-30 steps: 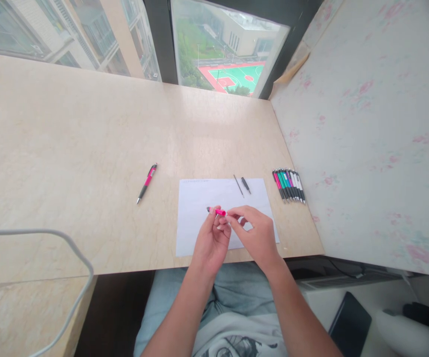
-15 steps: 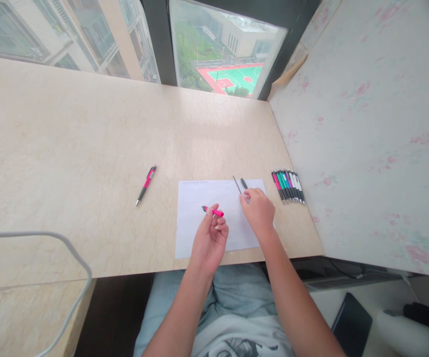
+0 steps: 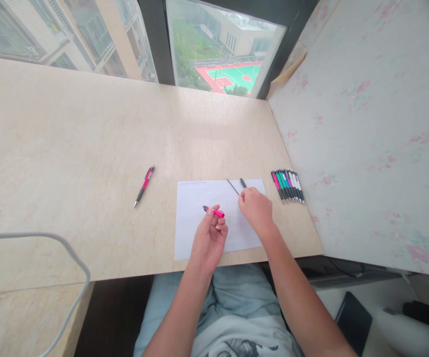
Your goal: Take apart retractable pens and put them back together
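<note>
My left hand [image 3: 211,237] is palm up over the white sheet of paper [image 3: 194,238], its thumb and fingers closed on the pink upper barrel [image 3: 218,213] of a pen. The barrel's dark clip end points left and its open end points right. In my right hand [image 3: 256,208], knuckles up, the fingertips pinch one end of a thin dark pen refill [image 3: 233,186], which slants up and left above the paper. Just beyond those knuckles lies a black pen grip section [image 3: 243,183], partly hidden by the hand.
A whole pink-and-black pen [image 3: 144,186] lies left of the paper. Several pens [image 3: 288,186] in pink, green, purple and white lie in a row by the papered wall [image 3: 366,148]. A grey cable [image 3: 66,243] curves over the table's left side. Windows stand behind.
The refill has swung to the left and lies at a flatter slant, as my right hand shifted slightly left with its fingers drawn closer. My left hand holds the pink barrel almost unmoved.
</note>
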Tool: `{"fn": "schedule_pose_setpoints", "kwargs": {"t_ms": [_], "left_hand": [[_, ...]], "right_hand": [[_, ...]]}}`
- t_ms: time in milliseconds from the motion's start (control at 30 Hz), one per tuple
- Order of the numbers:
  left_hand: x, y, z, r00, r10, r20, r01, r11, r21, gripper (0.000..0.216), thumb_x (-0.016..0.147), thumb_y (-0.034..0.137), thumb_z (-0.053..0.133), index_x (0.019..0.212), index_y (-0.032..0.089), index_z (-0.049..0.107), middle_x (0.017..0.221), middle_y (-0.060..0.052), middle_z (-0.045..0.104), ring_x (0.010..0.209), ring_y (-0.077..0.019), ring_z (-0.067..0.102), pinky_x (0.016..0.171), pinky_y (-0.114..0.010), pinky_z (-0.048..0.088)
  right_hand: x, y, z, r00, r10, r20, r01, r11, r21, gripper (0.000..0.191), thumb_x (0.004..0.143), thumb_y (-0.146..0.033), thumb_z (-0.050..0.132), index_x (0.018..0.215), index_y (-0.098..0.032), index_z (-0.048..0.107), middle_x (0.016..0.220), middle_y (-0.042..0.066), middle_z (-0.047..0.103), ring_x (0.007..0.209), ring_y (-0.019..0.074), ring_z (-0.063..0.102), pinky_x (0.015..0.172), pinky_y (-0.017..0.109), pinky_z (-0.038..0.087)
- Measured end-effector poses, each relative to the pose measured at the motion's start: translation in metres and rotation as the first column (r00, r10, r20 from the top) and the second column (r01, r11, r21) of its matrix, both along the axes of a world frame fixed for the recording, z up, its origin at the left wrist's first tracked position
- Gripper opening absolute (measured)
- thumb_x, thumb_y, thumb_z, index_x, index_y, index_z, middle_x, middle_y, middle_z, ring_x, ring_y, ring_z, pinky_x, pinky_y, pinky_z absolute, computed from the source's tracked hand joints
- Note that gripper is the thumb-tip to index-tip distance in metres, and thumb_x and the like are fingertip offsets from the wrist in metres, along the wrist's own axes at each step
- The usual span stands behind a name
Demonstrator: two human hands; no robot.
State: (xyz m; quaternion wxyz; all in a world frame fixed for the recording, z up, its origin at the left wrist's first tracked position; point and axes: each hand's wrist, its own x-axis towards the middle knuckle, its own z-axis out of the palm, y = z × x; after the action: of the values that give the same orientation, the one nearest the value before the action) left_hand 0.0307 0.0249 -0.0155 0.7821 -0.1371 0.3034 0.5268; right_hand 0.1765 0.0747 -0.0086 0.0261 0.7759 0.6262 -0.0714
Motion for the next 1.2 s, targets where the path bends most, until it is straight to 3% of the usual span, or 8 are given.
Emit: {"fn": "schedule_pose_setpoints", "kwargs": {"t_ms": [167,300,500,667,933,1067,1200], "left_hand": [[0.001,-0.002,-0.003,1.0,0.001,-0.025,0.0,0.999,0.041,0.012,0.094,0.016,0.058,0.102,0.009,0.064,0.076,-0.002,0.058,0.061,-0.0051,0.056,0.055,-0.013,0.049],[0.002,-0.003,-0.005,1.0,0.009,-0.018,-0.008,0.998,0.066,0.012,0.095,0.017,0.058,0.102,0.01,0.064,0.079,-0.003,0.06,0.063,-0.0054,0.057,0.055,-0.013,0.049],[0.001,-0.002,-0.001,1.0,0.016,0.0,-0.016,0.998,0.065,0.01,0.095,0.017,0.057,0.099,0.01,0.063,0.079,-0.002,0.06,0.062,-0.0053,0.056,0.055,-0.013,0.048],[0.001,-0.001,0.0,1.0,0.02,0.001,-0.02,0.998,0.051,0.01,0.096,0.016,0.055,0.099,0.01,0.063,0.078,-0.002,0.06,0.064,-0.006,0.057,0.055,-0.013,0.048],[-0.002,0.001,0.004,0.988,0.073,0.133,-0.076,0.997,0.019,0.021,0.102,0.019,0.042,0.099,0.01,0.062,0.076,-0.001,0.057,0.06,-0.0042,0.054,0.053,-0.011,0.047],[-0.005,0.001,0.004,0.978,0.085,0.193,-0.089,0.996,0.013,0.024,0.104,0.02,0.039,0.101,0.01,0.06,0.077,-0.002,0.057,0.059,-0.0035,0.053,0.051,-0.011,0.046],[-0.005,0.001,0.005,0.978,0.082,0.192,-0.085,0.996,0.006,0.024,0.104,0.021,0.039,0.099,0.01,0.06,0.076,-0.001,0.056,0.059,-0.0037,0.051,0.051,-0.012,0.046]], "right_hand": [[-0.004,0.006,0.0,1.0,-0.007,0.004,0.007,1.0,-0.014,0.019,0.091,-0.021,0.05,0.095,-0.017,0.068,0.098,0.01,0.07,0.078,0.0189,0.066,0.061,0.028,0.038],[-0.004,-0.001,0.003,0.998,-0.01,-0.057,0.014,0.998,0.068,0.014,0.086,-0.021,0.054,0.088,-0.019,0.068,0.093,0.007,0.071,0.077,0.0182,0.064,0.059,0.028,0.035],[0.008,-0.027,0.004,0.959,0.054,-0.279,-0.007,0.986,0.166,0.01,0.083,-0.018,0.054,0.082,-0.021,0.063,0.078,0.001,0.069,0.071,0.0152,0.061,0.062,0.026,0.036],[0.006,-0.039,-0.002,0.91,0.174,-0.376,-0.082,0.965,0.248,0.019,0.088,-0.015,0.049,0.1,-0.019,0.064,0.097,0.005,0.069,0.082,0.0162,0.063,0.074,0.028,0.044],[-0.021,-0.048,0.01,0.837,0.397,-0.378,-0.366,0.918,0.152,0.018,0.094,-0.024,0.055,0.108,-0.02,0.065,0.108,0.006,0.067,0.104,0.0192,0.06,0.082,0.028,0.047],[-0.025,-0.054,0.005,0.836,0.414,-0.361,-0.395,0.91,0.128,0.017,0.096,-0.031,0.056,0.107,-0.02,0.064,0.107,0.006,0.065,0.103,0.0191,0.059,0.081,0.028,0.047],[-0.032,-0.053,-0.002,0.883,0.395,-0.254,-0.386,0.918,0.089,0.014,0.098,-0.024,0.051,0.095,-0.02,0.065,0.1,0.006,0.066,0.098,0.0192,0.06,0.074,0.027,0.045]]}}
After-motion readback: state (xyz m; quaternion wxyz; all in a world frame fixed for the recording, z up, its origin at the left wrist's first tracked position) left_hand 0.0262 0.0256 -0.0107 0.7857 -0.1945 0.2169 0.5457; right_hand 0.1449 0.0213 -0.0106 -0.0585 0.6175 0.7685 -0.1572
